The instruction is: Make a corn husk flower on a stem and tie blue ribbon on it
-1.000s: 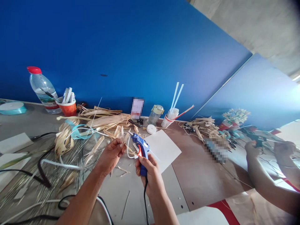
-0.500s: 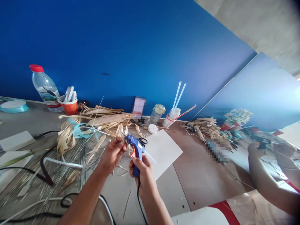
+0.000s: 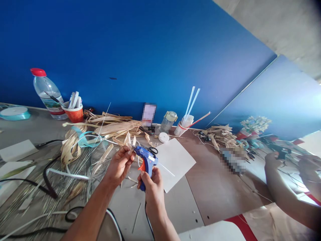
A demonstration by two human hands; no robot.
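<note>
My right hand is wrapped round the handle of a blue glue gun with an orange trigger; a clear stick juts from its back end. The gun's nozzle points left, at the fingertips of my left hand. Those fingers are pinched together on something too small to make out. Dried husk pieces lie just behind the fingertips. Black-handled scissors are partly hidden behind the gun. A white sheet of paper lies to the right of it.
Thin wires and cables spread over the left. Behind are a bottle, a red cup, husks, a glass jar and a cup of glue sticks. At the right, another person's hand holds a dark glue gun.
The glue gun has tilted slightly, its back end shifting right and its handle rising a little with my right hand. My left hand stays almost in place, still pinched.
</note>
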